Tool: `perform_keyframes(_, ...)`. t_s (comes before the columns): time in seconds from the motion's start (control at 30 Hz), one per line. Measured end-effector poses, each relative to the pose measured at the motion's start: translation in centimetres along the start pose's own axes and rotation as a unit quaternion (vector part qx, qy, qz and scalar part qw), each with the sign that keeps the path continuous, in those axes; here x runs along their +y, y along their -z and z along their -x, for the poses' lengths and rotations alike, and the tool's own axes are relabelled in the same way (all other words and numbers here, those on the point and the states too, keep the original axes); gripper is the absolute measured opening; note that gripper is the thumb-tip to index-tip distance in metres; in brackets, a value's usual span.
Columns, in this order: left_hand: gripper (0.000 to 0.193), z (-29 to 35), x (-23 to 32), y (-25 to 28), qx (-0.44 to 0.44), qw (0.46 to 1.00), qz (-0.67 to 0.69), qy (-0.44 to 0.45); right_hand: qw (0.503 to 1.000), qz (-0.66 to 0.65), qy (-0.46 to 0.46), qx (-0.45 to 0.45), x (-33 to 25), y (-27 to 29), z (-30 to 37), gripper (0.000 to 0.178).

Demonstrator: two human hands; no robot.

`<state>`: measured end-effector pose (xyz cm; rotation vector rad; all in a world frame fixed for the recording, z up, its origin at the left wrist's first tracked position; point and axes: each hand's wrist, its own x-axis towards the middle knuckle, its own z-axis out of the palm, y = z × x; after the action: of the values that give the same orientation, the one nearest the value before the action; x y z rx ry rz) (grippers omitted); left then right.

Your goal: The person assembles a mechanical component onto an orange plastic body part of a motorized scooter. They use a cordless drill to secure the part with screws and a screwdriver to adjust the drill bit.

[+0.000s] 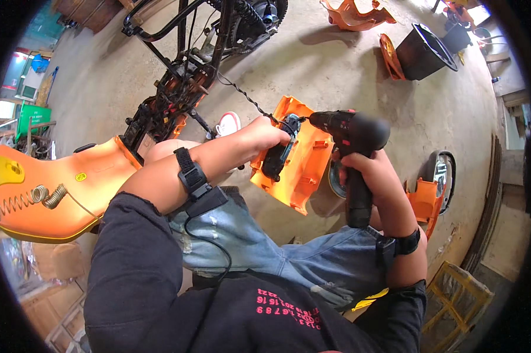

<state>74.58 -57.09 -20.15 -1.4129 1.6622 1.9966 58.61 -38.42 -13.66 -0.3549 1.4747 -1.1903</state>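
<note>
An orange plastic panel [300, 176] is held up in front of my knees, its ribbed inner side facing me. Against it sits a long black fitting [276, 162], and my left hand [269, 135] is closed around its upper part. A twisted black cable [246, 100] runs from there toward the motorcycle frame. My right hand [366, 166] grips a black cordless drill [359, 132] by its handle. The drill's nose points left, at the upper end of the fitting; whether its tip touches a screw cannot be made out.
A stripped motorcycle frame [180, 76] stands ahead on the left, with an orange body panel [71, 182] and a coil spring [27, 200] nearer me. On the concrete floor lie an orange cover [356, 16], a black bin [424, 56] and another orange part [425, 197].
</note>
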Motion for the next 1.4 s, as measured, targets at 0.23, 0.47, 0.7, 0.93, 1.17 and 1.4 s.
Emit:
perform_keyframes(0.23,0.031,0.2,0.0,0.2,0.021,0.997,-0.074,-0.021,0.999,0.039,0.001,-0.014,0.2,0.2,-0.1,0.045)
perform_keyframes(0.47,0.034,-0.5,-1.2,0.8,0.037,0.990,-0.132,-0.035,0.997,0.063,-0.031,-0.024,-0.5,0.6,-0.2,0.042)
perform_keyframes(0.7,0.038,1.7,0.9,0.6,0.051,0.980,-0.191,-0.033,0.995,0.089,-0.047,-0.022,-0.6,0.7,-0.3,0.040)
perform_keyframes(0.93,0.041,2.1,0.8,0.8,0.025,0.982,-0.184,-0.035,0.996,0.080,-0.033,-0.033,-0.6,0.5,-0.4,0.043)
perform_keyframes(1.17,0.040,0.8,-0.3,1.1,0.026,0.981,-0.189,-0.029,0.996,0.079,-0.033,-0.039,-0.3,0.5,-0.6,0.048)
perform_keyframes(1.4,0.037,1.2,-0.3,1.0,0.036,0.978,-0.201,-0.045,0.995,0.086,-0.029,-0.039,0.3,0.6,-0.9,0.042)
